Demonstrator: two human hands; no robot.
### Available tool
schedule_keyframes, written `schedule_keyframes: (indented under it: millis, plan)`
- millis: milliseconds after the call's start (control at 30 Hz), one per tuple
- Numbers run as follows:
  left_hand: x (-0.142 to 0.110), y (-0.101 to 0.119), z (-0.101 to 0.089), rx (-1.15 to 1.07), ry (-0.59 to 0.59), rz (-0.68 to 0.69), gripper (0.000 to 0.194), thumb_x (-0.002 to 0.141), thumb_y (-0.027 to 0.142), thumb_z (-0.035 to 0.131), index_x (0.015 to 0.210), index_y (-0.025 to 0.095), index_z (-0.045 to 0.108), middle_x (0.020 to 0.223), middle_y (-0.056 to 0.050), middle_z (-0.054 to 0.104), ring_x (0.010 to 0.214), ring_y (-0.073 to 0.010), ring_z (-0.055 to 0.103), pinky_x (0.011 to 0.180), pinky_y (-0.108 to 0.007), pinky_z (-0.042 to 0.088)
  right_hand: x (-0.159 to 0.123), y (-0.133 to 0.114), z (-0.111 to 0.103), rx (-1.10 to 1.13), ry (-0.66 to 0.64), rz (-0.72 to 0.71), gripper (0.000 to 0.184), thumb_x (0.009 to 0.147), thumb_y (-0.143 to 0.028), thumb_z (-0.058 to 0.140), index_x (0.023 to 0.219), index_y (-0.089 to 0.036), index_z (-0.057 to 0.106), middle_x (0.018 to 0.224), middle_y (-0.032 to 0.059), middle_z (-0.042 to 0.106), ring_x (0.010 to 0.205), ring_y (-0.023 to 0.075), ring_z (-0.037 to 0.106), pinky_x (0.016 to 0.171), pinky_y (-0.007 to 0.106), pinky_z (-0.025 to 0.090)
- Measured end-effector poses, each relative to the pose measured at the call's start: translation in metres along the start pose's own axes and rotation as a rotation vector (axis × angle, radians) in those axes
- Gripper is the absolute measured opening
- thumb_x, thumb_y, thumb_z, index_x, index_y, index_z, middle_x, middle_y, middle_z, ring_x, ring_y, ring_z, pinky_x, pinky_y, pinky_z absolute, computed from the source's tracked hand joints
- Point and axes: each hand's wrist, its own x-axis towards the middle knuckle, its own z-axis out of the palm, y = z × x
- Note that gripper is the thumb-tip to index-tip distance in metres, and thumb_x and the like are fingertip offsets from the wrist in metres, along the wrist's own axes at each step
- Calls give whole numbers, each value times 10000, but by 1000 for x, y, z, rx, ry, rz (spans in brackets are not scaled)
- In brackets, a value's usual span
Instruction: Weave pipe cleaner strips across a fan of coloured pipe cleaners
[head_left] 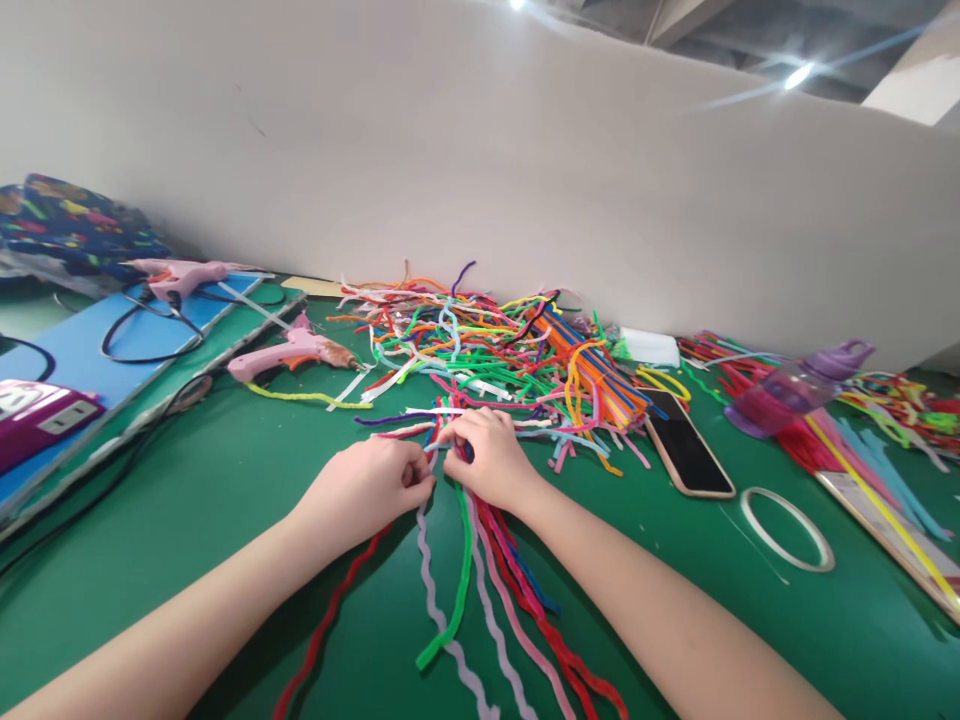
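Both hands meet at a bunch of fuzzy pipe cleaners in the middle of the table. My left hand (382, 482) is closed, its thumb and finger pinching a wavy lilac pipe cleaner (427, 560). On the bunch's upper part, my right hand (487, 455) has its fingers curled round the stems. Out from under the hands toward me trail a green pipe cleaner (463, 590), a pink one (525, 640) and several red ones (559, 640). A separate wavy red pipe cleaner (326, 625) runs below my left wrist. The fingers hide where the stems join.
Behind the hands lies a heap of mixed pipe cleaners (465, 350). Pink glue guns (292, 350) and cables are left. A phone (690, 445), tape ring (787, 530) and purple bottle (795, 390) are right. A pale partition (480, 150) rises behind the green table (247, 480).
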Motion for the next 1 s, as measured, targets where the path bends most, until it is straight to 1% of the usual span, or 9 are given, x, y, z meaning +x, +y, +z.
schedule_keyframes:
  millis: [100, 300, 533, 800, 1000]
  plan:
    - [4, -4, 1, -91, -31, -28, 161, 714, 354, 516, 661, 235, 612, 626, 23, 653, 576, -151, 571, 515, -250, 324, 0, 0, 0, 0, -1, -5, 138, 733, -150, 564, 829, -220, 634, 837, -14, 622, 870, 174, 510, 863, 324, 301]
    - [8, -10, 1, -189, -40, -50, 147, 687, 334, 514, 635, 222, 594, 613, 33, 679, 574, -142, 607, 545, -229, 388, -1, 1, 0, -11, 1, -6, 119, 730, -148, 562, 811, -214, 618, 843, -13, 619, 874, 171, 506, 867, 321, 298]
    - [9, -13, -1, -251, -46, -56, 154, 681, 332, 516, 611, 213, 584, 572, 44, 666, 532, -130, 592, 528, -216, 391, -1, 2, 1, -23, -13, -7, 120, 744, -155, 562, 823, -217, 628, 853, -10, 618, 887, 175, 506, 875, 325, 300]
    - [6, -10, -5, -281, 39, -49, 175, 706, 341, 514, 627, 205, 589, 575, 32, 658, 536, -135, 584, 526, -224, 387, -2, 1, 0, -11, -1, -6, 133, 740, -149, 569, 821, -220, 646, 861, -2, 624, 896, 180, 513, 886, 336, 308]
    - [4, -5, 1, -259, 55, 19, 190, 730, 355, 509, 662, 200, 596, 595, 22, 644, 534, -131, 561, 528, -229, 372, -2, 1, 1, -7, 16, -15, 167, 753, -169, 574, 893, -223, 647, 864, -1, 631, 889, 180, 518, 875, 331, 314]
